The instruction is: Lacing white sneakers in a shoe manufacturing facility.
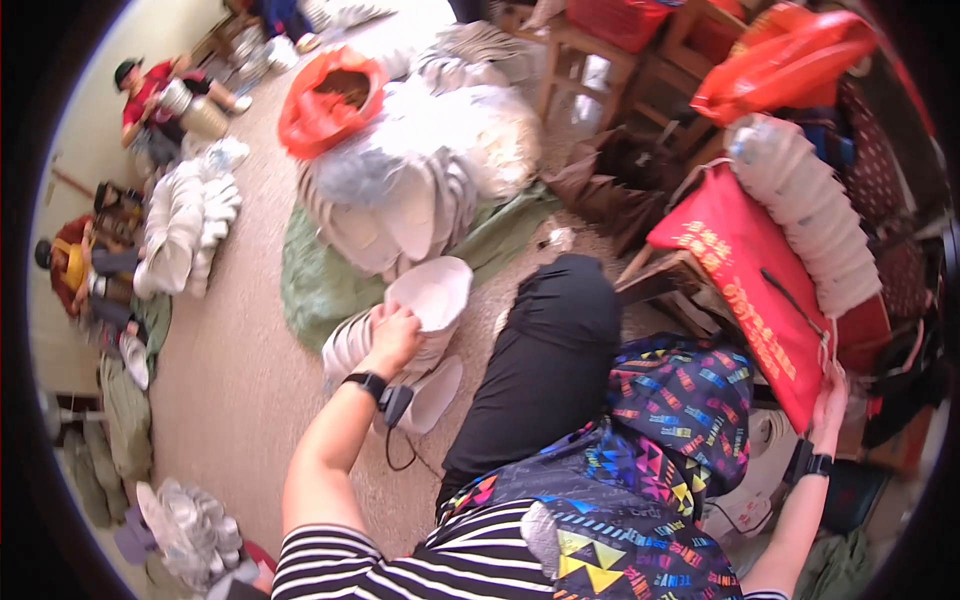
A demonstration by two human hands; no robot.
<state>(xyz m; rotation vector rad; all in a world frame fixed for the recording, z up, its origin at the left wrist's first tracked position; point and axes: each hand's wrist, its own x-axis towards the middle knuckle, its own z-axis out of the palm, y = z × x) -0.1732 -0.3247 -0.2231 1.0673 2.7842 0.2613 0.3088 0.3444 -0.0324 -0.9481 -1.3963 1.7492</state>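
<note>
My left hand [397, 335] is closed on the near rim of a white cup-shaped piece [432, 292]. Under and beside it lies a nested stack of similar pieces [350, 347], and another pale piece [437, 393] rests next to my wrist. Far to the right, my right hand [828, 402] is at the lower edge of a red bag [735, 280] with yellow printing. Its fingers are close together by a thin pale cord; what they hold, if anything, is too small to make out. A long column of nested white pieces [808, 215] leans along the bag.
Ahead, a large pile of pale pieces [400, 210] lies on green cloth [310, 270], with an orange-red plastic bag [330, 100] on top. Wooden stools [590, 65] stand beyond. Two people [160, 100] sit along the left wall near more white stacks [185, 220]. A patterned apron covers my lap.
</note>
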